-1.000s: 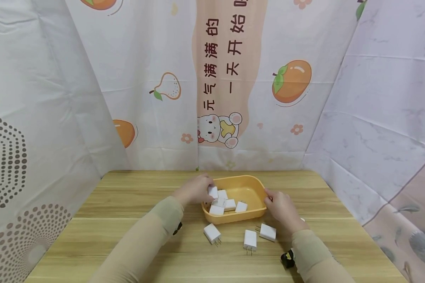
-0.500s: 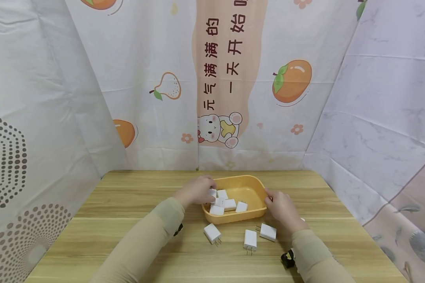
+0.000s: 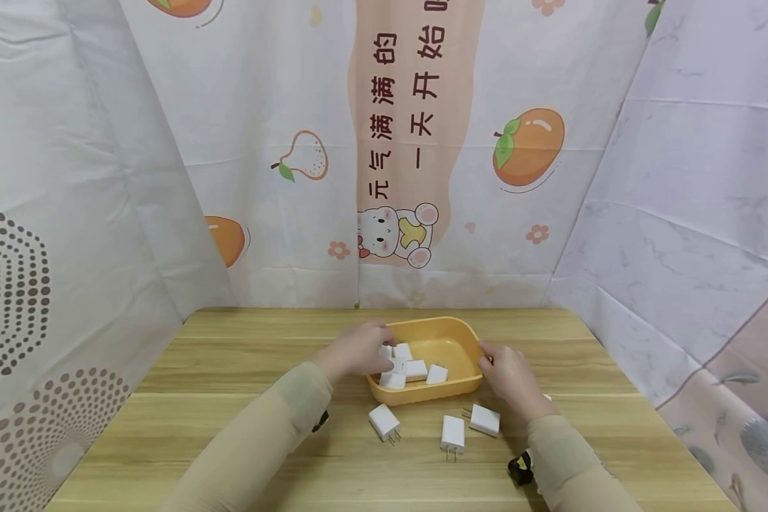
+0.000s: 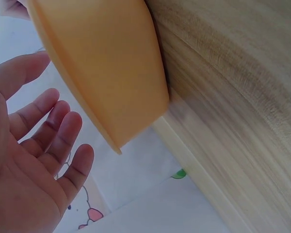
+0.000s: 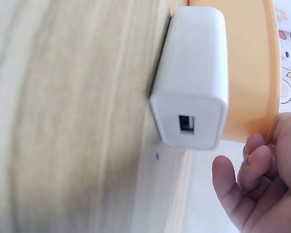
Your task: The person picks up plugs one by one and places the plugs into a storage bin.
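Note:
A yellow plastic basket point(image 3: 451, 352) stands on the table, with several white USB chargers point(image 3: 416, 370) gathered in its left half. Over its left end is my left hand point(image 3: 360, 348), close above the chargers there. In the left wrist view the fingers point(image 4: 70, 141) are spread and gently bent beside the basket wall, and nothing shows between them. My right hand point(image 3: 508, 373) pinches the basket's right rim with thumb and curled fingers. Close to the right wrist camera lies a white charger point(image 5: 191, 73) with its USB port facing the lens.
In front of the basket, three chargers lie loose: a left one point(image 3: 384, 422), a middle one point(image 3: 452, 434) and a right one point(image 3: 484, 419). Another white piece point(image 3: 547, 398) peeks out behind the right forearm. Printed curtains point(image 3: 262, 213) surround the wooden table point(image 3: 230, 363).
My left hand held a charger above the pile a second ago. It lowered the charger into the basket's left end and loosened its fingers. The right hand stays on the rim.

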A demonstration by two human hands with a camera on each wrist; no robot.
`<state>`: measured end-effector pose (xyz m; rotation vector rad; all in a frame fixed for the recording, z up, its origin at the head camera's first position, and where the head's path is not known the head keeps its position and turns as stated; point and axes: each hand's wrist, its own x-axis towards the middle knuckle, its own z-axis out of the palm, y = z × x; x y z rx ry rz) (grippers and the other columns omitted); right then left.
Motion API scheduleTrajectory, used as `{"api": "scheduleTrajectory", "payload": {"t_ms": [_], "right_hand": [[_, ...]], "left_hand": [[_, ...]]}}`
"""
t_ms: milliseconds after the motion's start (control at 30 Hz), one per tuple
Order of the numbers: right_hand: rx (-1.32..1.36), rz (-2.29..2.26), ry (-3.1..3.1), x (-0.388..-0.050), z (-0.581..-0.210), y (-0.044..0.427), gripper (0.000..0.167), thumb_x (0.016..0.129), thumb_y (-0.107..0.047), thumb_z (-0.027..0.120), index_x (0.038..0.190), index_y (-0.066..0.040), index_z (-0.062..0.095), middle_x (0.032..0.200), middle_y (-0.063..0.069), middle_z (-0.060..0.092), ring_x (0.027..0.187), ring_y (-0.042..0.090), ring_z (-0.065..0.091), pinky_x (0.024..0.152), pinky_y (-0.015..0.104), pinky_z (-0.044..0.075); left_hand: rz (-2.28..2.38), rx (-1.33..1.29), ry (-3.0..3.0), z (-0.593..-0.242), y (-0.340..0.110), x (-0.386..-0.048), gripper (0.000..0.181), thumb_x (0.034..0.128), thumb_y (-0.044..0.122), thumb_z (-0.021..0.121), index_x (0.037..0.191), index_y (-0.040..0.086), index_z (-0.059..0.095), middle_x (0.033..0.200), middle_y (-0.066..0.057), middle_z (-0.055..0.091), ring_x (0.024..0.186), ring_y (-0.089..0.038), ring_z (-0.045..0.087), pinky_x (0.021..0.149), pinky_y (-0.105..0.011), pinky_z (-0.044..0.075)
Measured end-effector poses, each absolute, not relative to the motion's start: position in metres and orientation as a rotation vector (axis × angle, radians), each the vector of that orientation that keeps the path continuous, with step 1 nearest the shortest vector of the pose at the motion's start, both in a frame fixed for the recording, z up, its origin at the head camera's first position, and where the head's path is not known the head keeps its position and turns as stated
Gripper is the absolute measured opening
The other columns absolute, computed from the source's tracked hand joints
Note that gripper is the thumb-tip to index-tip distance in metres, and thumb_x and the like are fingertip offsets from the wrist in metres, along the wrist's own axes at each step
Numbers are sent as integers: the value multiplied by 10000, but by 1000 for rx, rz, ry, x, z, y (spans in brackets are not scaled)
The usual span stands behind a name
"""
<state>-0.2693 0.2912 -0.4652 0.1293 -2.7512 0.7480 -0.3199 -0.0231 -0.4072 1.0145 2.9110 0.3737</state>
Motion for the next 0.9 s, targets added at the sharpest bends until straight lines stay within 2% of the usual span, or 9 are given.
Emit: {"api": "scheduleTrajectory", "payload": {"t_ms": [333,667,900], "right_hand": [[124,763,-2760,-270,-464,291,426,962,-106,547,1362,20,620,1213,226,676,453,147,371,431,298,357],[138,753,-2755,-269,-465,291,415,967,-105,553,1357,16,626,1214,231,676,470,160,389,446,306,372],[130,747,-2746,-269,-465,290,407,957,-91,569,1344,16,638,1231,232,672,476,164,385,456,309,371]], "left_hand": [[425,1115,2864,-398,-23,-304,412,876,313,755,1250,146,714,1299,10,603,1149,-172,575,962,-363,485],[374,1284,2870,-397,-25,-289,420,848,315,761,1233,153,713,1171,60,600,909,-98,555,811,-289,498],[361,1335,2878,-397,-31,-276,403,852,316,770,1217,152,718,1107,7,620,752,-63,532,677,-258,472]]}}
